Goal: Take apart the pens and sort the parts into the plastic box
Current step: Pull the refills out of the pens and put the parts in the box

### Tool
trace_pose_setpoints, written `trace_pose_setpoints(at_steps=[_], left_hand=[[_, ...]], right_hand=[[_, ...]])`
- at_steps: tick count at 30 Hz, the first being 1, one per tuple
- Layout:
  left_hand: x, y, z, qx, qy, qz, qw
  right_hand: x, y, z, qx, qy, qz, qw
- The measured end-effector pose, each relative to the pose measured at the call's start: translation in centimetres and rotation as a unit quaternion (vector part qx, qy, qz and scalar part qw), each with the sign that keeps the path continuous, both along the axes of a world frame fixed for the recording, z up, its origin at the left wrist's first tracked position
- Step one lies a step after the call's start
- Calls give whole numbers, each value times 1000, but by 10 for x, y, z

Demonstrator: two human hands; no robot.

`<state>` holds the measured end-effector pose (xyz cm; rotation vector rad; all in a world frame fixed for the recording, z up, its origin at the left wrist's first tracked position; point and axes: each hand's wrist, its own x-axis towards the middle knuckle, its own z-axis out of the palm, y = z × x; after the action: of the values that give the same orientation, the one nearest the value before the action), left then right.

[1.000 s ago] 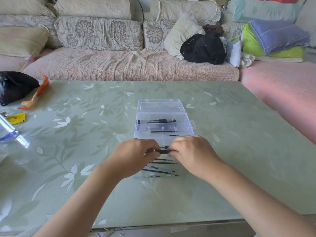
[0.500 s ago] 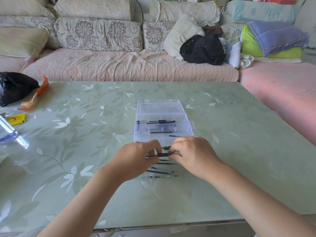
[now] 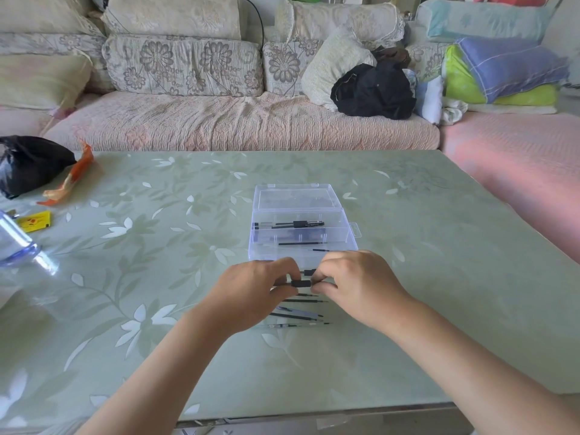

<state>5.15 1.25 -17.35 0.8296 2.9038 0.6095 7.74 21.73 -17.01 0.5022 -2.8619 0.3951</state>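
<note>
A black pen (image 3: pixel 300 283) is held level between both hands just in front of the clear plastic box (image 3: pixel 351 243). My left hand (image 3: pixel 251 293) pinches its left end and my right hand (image 3: pixel 357 287) pinches its right end. The box lies open with its lid (image 3: pixel 296 196) folded back. Pen barrels (image 3: pixel 292 225) lie in its far compartment and thin refills (image 3: pixel 303 243) in a nearer one. Several loose refills and pen parts (image 3: pixel 301 315) lie on the table under my hands.
On the green floral table (image 3: pixel 408 277), a black bag (image 3: pixel 28 161), an orange wrapper (image 3: pixel 70 178), a yellow packet (image 3: pixel 34 221) and a clear bottle (image 3: pixel 17 246) sit at the left. A sofa with cushions runs along the far side.
Both hands have stayed on the pen in front of the box. The gap between them has widened slightly, showing more of the black middle section.
</note>
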Motion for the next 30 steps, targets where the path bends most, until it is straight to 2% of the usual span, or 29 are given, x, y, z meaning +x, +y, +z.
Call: trace_pose_setpoints(at_steps=[6, 11, 16, 30], left_hand=[[-1, 0, -4, -10, -38, 5, 999], [1, 1, -1, 7, -3, -19, 1000], [-1, 0, -2, 4, 14, 4, 1000], [0, 0, -3, 2, -23, 5, 1000]], right_hand=[[0, 0, 0, -6, -5, 4, 1000], [0, -1, 1, -2, 8, 0, 1000], [1, -2, 0, -10, 10, 4, 1000], [1, 0, 0, -18, -9, -1, 1000]])
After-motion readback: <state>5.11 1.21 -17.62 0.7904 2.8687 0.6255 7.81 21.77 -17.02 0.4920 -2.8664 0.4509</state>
